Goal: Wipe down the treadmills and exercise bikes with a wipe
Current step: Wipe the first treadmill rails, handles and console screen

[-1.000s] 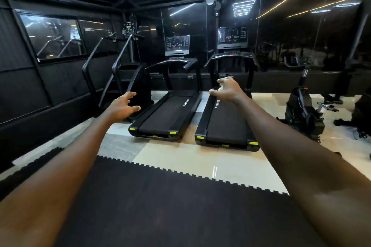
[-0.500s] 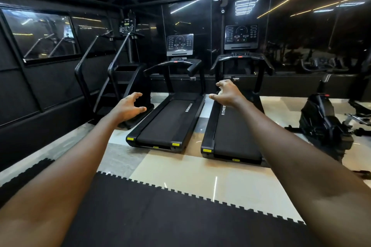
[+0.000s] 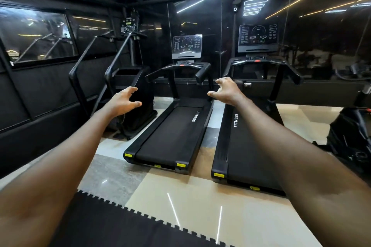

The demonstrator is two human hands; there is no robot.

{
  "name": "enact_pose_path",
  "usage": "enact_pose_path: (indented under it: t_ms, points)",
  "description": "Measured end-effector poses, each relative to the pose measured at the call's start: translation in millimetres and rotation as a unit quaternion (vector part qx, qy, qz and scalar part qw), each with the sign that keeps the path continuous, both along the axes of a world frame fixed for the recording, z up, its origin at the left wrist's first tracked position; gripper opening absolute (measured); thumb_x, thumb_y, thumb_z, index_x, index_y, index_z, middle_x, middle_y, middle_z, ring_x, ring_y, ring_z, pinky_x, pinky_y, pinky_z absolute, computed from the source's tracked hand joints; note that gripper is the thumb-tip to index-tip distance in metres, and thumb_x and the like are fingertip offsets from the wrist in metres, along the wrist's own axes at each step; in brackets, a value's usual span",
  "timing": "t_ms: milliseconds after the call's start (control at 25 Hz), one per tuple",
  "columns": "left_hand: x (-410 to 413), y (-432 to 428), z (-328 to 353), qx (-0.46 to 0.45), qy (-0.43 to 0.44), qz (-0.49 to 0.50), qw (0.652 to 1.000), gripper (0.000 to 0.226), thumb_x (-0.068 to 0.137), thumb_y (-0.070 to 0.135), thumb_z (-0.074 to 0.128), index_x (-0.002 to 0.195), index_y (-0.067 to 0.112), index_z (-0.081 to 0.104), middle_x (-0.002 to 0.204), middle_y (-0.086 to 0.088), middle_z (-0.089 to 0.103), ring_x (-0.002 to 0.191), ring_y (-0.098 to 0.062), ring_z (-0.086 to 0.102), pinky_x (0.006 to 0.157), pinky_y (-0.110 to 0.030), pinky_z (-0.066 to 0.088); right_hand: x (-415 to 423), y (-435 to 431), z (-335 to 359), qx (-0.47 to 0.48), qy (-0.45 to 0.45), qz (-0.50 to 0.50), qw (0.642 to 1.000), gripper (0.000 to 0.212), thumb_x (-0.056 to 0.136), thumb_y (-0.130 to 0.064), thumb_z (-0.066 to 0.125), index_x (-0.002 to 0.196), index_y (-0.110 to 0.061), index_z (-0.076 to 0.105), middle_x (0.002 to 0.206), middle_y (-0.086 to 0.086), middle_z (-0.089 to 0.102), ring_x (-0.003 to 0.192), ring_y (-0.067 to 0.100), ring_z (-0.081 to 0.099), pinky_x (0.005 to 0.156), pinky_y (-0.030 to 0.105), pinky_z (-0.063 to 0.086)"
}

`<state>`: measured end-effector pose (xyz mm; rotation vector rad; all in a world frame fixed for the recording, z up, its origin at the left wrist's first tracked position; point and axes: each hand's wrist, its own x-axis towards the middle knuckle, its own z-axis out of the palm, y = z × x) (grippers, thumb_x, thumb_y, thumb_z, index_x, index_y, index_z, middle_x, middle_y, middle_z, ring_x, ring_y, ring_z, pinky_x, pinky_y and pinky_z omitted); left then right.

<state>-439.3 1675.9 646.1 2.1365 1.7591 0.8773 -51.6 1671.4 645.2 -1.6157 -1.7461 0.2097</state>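
- The left hand is held out in the air with its fingers loosely bent and its thumb apart, holding nothing.
- The right hand is also stretched forward, fingers spread and slightly curled, empty and touching nothing.
- Two black treadmills stand side by side on the far side of the glossy beige tiled floor.
- The left black treadmill has white "FITNESS" lettering on its belt, and its lit console screen is at the far end.
- The right black treadmill lies partly behind the right forearm.
- A black stair-climbing machine stands left of the treadmills, behind the left hand.
- A black machine sits low at the right edge, too cut off to tell its kind.
- A black foam mat with a toothed edge covers the near floor.
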Motion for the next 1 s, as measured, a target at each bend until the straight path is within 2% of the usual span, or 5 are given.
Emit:
enact_pose_path:
  t_ms: [200,400,560,840,1000]
  points:
    - [-35.8,152.0,0.7,0.009,0.006,0.010,1.000,0.066,0.089,0.032,0.073,0.148,0.027,0.043,0.147,-0.005,0.050,0.138,-0.019,0.044,0.110,-0.035,0.036,-29.7,151.7,-2.5,0.009,-0.002,0.000,1.000,0.074,0.083,-0.042,0.075,0.142,-0.005,0.048,0.144,0.009,0.045,0.127,0.020,0.054,0.104,0.026,0.039]
    - [-66.7,293.3,2.5,0.005,-0.009,-0.008,1.000,0.066,0.090,0.029,0.073,0.148,0.026,0.043,0.147,-0.007,0.050,0.139,-0.020,0.044,0.112,-0.035,0.035,-61.3,278.5,0.6,0.004,-0.003,-0.012,1.000,0.065,0.084,-0.039,0.075,0.135,-0.006,0.054,0.141,0.009,0.045,0.124,0.021,0.055,0.104,0.027,0.041]
    - [-88.7,405.6,15.1,0.018,-0.015,-0.021,0.999,0.067,0.090,0.030,0.073,0.149,0.023,0.043,0.150,-0.002,0.048,0.140,-0.017,0.043,0.114,-0.036,0.035,-78.4,378.9,10.1,0.012,0.002,-0.029,0.999,0.054,0.085,-0.036,0.075,0.125,-0.005,0.059,0.137,0.008,0.047,0.117,0.021,0.058,0.094,0.023,0.042]
    - [-118.5,596.6,7.5,0.021,-0.003,-0.023,1.000,0.067,0.089,0.030,0.074,0.148,0.023,0.044,0.146,-0.003,0.052,0.137,-0.018,0.045,0.111,-0.034,0.036,-103.4,578.7,3.3,0.015,-0.011,-0.031,0.999,0.075,0.082,-0.042,0.076,0.141,-0.004,0.050,0.142,0.011,0.046,0.127,0.023,0.055,0.107,0.030,0.042]
    - [-129.3,703.9,8.9,0.027,-0.007,-0.021,0.999,0.064,0.089,0.027,0.074,0.146,0.020,0.046,0.143,-0.003,0.054,0.137,-0.018,0.045,0.111,-0.032,0.036,-112.7,699.0,0.9,0.023,-0.011,-0.032,0.999,0.076,0.082,-0.046,0.075,0.142,-0.007,0.050,0.142,0.011,0.048,0.129,0.023,0.052,0.110,0.032,0.040]
